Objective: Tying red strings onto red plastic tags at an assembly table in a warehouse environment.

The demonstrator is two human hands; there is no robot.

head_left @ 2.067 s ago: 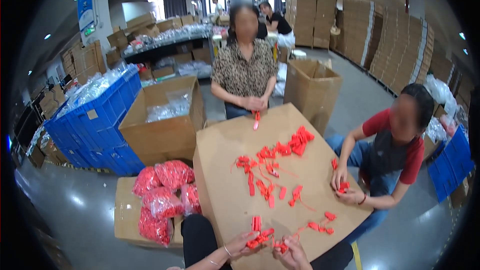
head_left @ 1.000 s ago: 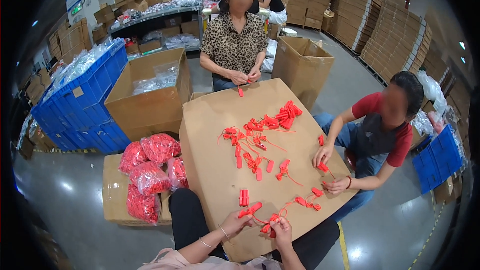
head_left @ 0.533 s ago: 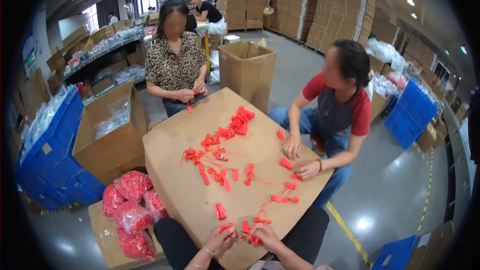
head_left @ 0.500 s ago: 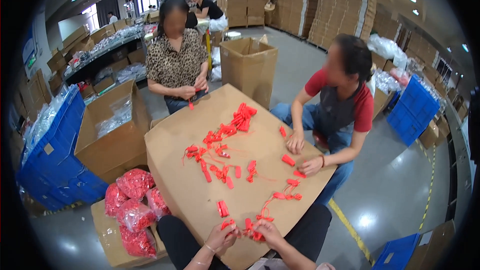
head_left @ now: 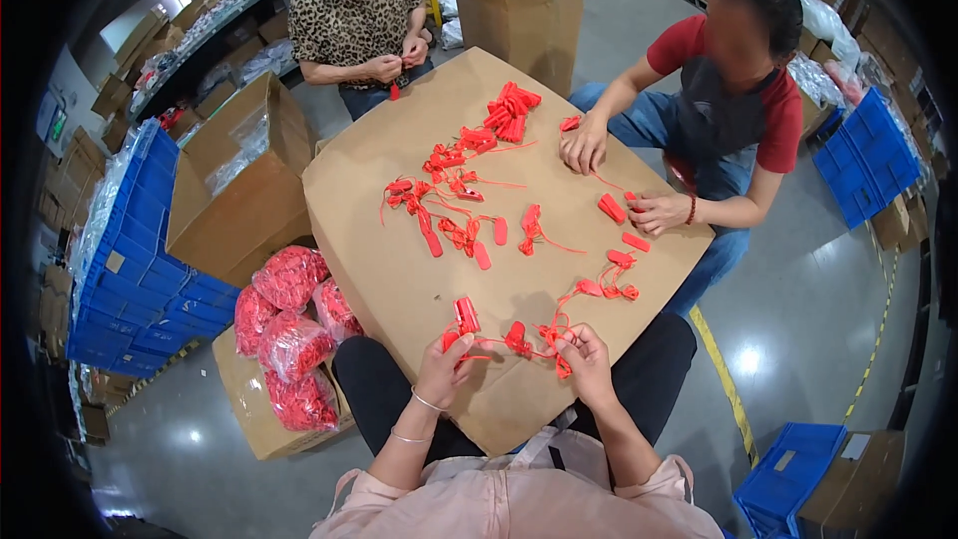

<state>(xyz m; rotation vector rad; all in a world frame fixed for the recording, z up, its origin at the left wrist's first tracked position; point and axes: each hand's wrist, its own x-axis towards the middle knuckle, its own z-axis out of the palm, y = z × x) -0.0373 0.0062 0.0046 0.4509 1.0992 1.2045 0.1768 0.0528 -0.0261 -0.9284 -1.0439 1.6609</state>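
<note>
One red piece [head_left: 450,340] is pinched in the left hand [head_left: 439,371], cords [head_left: 562,366] in the right hand [head_left: 590,364], lower centre of the frame. Tugging unevenly could tangle the cords.

- The person wears a blouse [head_left: 449,511] of a pale pink colour, and a vertical seam runs down the middle of its front.
- The sleeves [head_left: 659,484] are of the same pink; thin, loose ties or edges of cloth show near them.
- At the waist there is a light strip of cloth [head_left: 534,451] with a small dark part.
- Above the left hand [head_left: 442,369] are two thin, pale bracelets [head_left: 428,402], probably of metal.
- The trousers [head_left: 374,384] are plain black.
</note>
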